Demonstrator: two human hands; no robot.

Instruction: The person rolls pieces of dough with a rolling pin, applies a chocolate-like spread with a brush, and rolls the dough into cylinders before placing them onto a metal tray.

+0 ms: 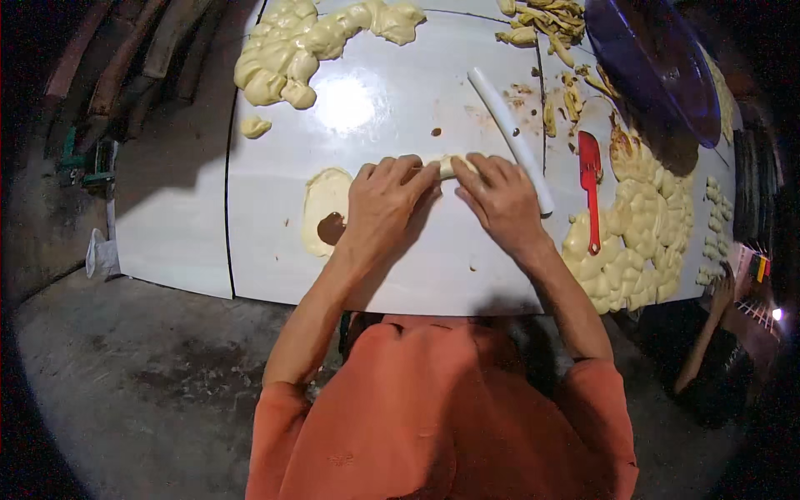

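On the white tabletop [292, 275], a small pale dough roll [451, 167] lies between my two hands. My left hand [385, 197] presses its left end with bent fingers. My right hand [505, 202] has its fingers closed on the other end, and both hands hide much of the roll. Just left of my left hand is a flattened oval of dough [319, 187] with a dark brown filling [331, 227] on its lower part. A slim white rolling pin [508, 133] lies slanted beyond and beside my right hand.
A red spatula [590, 167] rests by many dough pieces [646, 229] on the right. A purple basin [658, 67] stands behind them, near yellowish strips [554, 21]. A big dough mass [279, 58] sits far left. Another person's arm [707, 333] reaches in at the right edge.
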